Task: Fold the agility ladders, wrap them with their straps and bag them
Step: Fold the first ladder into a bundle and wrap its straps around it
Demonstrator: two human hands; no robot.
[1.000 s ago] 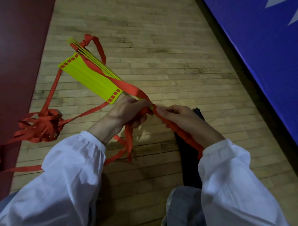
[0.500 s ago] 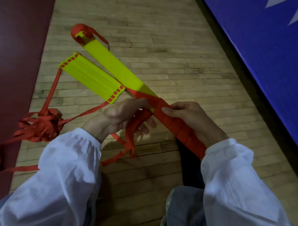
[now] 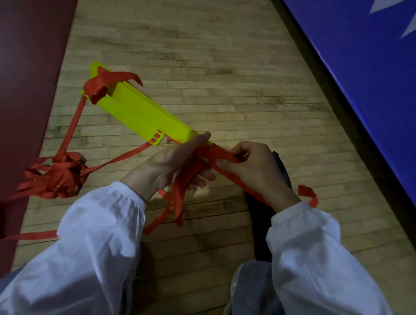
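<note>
Rung stack: the stack of flat yellow plastic rungs point(image 3: 138, 112) slants from the upper left toward centre frame, with its near end in the hands.
Left hand: the left hand point(image 3: 176, 163) grips that near end, thumb on top and fingers curled beneath, and loose strap hangs from the palm.
Right hand: the right hand point(image 3: 251, 166) pinches the red woven strap point(image 3: 222, 153) where it winds round the stack.
Loose strap: a red tangle point(image 3: 57, 175) is heaped on the wooden plank floor point(image 3: 217, 63) at left.
Handling: the rungs look light, stiff and slick, likely to fan apart; the strap looks limp and prone to snag.
Hold: I'd clamp the stack just beyond the wraps and pull the strap taut close to the winding.
</note>
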